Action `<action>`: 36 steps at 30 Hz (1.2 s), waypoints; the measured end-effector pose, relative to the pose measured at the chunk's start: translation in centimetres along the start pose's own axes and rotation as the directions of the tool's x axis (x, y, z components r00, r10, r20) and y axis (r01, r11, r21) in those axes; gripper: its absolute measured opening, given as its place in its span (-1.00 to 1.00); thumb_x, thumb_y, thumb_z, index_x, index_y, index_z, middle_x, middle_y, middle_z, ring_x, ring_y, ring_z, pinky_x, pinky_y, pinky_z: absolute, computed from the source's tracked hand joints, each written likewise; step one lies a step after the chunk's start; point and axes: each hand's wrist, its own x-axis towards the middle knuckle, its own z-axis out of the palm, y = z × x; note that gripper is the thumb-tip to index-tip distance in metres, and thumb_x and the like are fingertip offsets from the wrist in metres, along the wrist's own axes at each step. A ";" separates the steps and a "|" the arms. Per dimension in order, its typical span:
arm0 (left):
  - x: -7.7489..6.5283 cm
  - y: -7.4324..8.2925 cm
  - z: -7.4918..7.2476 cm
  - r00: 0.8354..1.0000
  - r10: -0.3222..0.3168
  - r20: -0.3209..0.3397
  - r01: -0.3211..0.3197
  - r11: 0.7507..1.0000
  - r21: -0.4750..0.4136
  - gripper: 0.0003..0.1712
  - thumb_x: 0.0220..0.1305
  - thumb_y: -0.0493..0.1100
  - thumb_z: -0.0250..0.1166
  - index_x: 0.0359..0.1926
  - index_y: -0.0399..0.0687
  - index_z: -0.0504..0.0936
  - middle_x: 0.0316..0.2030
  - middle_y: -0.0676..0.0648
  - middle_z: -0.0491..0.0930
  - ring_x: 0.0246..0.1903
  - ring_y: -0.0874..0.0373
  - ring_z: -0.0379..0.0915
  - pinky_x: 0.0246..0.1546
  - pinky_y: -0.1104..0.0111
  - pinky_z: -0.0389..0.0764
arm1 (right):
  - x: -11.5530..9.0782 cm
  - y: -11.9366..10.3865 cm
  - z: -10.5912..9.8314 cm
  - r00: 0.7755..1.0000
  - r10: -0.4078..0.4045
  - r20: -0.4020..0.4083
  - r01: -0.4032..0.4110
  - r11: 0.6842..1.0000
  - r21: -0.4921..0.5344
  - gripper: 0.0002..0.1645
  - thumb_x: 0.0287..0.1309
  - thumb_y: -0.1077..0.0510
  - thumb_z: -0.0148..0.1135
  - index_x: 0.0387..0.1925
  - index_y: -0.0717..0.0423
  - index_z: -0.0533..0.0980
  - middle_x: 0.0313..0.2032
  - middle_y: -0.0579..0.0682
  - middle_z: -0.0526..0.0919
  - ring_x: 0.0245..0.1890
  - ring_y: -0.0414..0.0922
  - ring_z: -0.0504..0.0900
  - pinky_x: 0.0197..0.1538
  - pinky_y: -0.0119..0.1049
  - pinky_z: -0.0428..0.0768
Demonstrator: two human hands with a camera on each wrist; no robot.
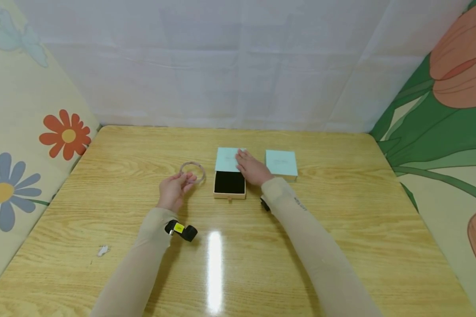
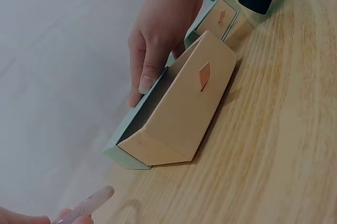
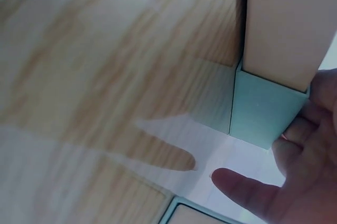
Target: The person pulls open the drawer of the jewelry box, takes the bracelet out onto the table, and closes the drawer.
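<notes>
A pale, translucent bangle (image 1: pixel 192 163) is pinched between the thumb and fingers of my left hand (image 1: pixel 171 191), held to the left of a small drawer-style gift box. That box has a mint-green sleeve (image 1: pixel 224 157) with its cream drawer (image 2: pixel 179 108) pulled out toward me. Black lining (image 1: pixel 230 182) shows inside the drawer, and a small tab (image 2: pixel 204 77) sits on its front. On top of the sleeve rests my right hand (image 1: pixel 255 169), fingers extended. In the right wrist view its thumb (image 3: pixel 245 190) stands away from the box's side.
Just right of my right hand is a second mint-green box (image 1: pixel 281 163), its drawer pushed in. A white scrap (image 1: pixel 103 250) lies at the left of the wooden table (image 1: pixel 341 198). White cloth (image 1: pixel 238 66) hangs behind, with floral panels on both sides.
</notes>
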 end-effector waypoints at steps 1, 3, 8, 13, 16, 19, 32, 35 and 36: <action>0.0 0.0 0.0 1.000 -0.001 -0.003 0.001 1.000 -0.005 -0.86 0.48 -0.41 -0.09 -0.03 -0.41 0.32 -0.51 0.02 0.60 -0.48 0.28 0.61 -0.26 0.57 0.63 | 0.0 0.0 0.0 1.000 0.001 -0.001 -0.001 1.000 -0.002 -0.40 0.55 0.11 -0.27 0.45 0.35 -0.01 0.48 0.21 -0.09 0.49 0.07 -0.17 0.50 -0.18 -0.17; 0.0 0.0 0.1 1.000 -0.004 -0.011 0.004 1.000 -0.002 -0.86 0.48 -0.41 -0.08 -0.02 -0.41 0.32 -0.51 0.02 0.60 -0.48 0.28 0.61 -0.27 0.57 0.63 | 0.0 0.0 0.0 1.000 0.004 -0.002 -0.004 1.000 -0.002 -0.40 0.55 0.10 -0.27 0.45 0.34 -0.01 0.48 0.21 -0.09 0.49 0.07 -0.16 0.50 -0.18 -0.16; 0.0 0.0 0.2 1.000 -0.012 -0.019 0.012 1.000 0.011 -0.74 0.48 -0.40 -0.08 0.11 -0.48 0.27 -0.50 0.03 0.59 -0.47 0.29 0.61 -0.26 0.57 0.63 | 0.1 0.0 0.1 1.000 0.009 -0.001 -0.009 1.000 0.002 -0.40 0.55 0.10 -0.27 0.45 0.33 -0.01 0.48 0.20 -0.10 0.49 0.06 -0.18 0.50 -0.16 -0.16; 0.2 0.1 0.3 1.000 -0.019 -0.016 0.019 1.000 0.011 -0.66 0.48 -0.40 -0.09 0.19 -0.52 0.23 -0.51 0.04 0.59 -0.48 0.29 0.61 -0.25 0.57 0.63 | 0.1 0.0 0.1 1.000 0.010 -0.002 -0.010 1.000 0.003 -0.39 0.56 0.10 -0.27 0.45 0.32 -0.01 0.48 0.19 -0.10 0.49 0.06 -0.18 0.50 -0.17 -0.16; 0.4 0.1 0.2 1.000 -0.025 -0.015 0.026 0.999 0.019 -0.59 0.49 -0.40 -0.10 0.26 -0.54 0.19 -0.51 0.05 0.59 -0.47 0.30 0.61 -0.21 0.57 0.62 | 0.1 0.0 0.1 1.000 0.015 0.003 -0.015 1.000 0.011 -0.39 0.56 0.09 -0.28 0.46 0.31 -0.03 0.49 0.18 -0.11 0.49 0.05 -0.19 0.50 -0.18 -0.17; 0.5 0.2 0.2 0.999 -0.038 -0.013 0.038 0.999 0.019 -0.54 0.49 -0.39 -0.10 0.32 -0.56 0.15 -0.50 0.05 0.59 -0.47 0.31 0.61 -0.17 0.56 0.62 | 0.0 0.0 0.1 1.000 0.014 0.002 -0.014 1.000 0.012 -0.39 0.56 0.10 -0.28 0.46 0.31 -0.03 0.49 0.19 -0.11 0.49 0.06 -0.19 0.50 -0.19 -0.18; 0.6 0.3 -0.4 0.997 -0.069 -0.029 0.071 0.993 0.092 -0.58 0.46 -0.40 -0.02 0.26 -0.50 0.28 -0.53 0.08 0.60 -0.50 0.31 0.58 -0.24 0.52 0.65 | 0.1 0.0 0.1 1.000 0.015 0.004 -0.015 1.000 0.008 -0.40 0.56 0.10 -0.27 0.45 0.32 -0.02 0.49 0.19 -0.10 0.49 0.06 -0.18 0.50 -0.19 -0.18; 0.6 0.5 -0.7 0.997 -0.078 -0.018 0.079 0.989 0.127 -0.70 0.44 -0.41 0.02 0.13 -0.49 0.39 -0.58 0.06 0.61 -0.54 0.30 0.58 -0.35 0.51 0.66 | 0.1 0.0 0.1 1.000 0.016 0.000 -0.016 1.000 0.007 -0.40 0.56 0.09 -0.27 0.46 0.31 -0.01 0.49 0.18 -0.10 0.49 0.05 -0.19 0.50 -0.19 -0.17; 0.6 0.6 -0.8 0.997 -0.079 -0.012 0.080 0.987 0.139 -0.73 0.43 -0.41 0.04 0.09 -0.49 0.40 -0.59 0.05 0.62 -0.55 0.30 0.59 -0.38 0.50 0.67 | 0.1 0.1 0.1 1.000 0.016 0.000 -0.016 1.000 0.008 -0.40 0.56 0.09 -0.27 0.46 0.31 -0.01 0.49 0.18 -0.11 0.49 0.05 -0.19 0.50 -0.19 -0.17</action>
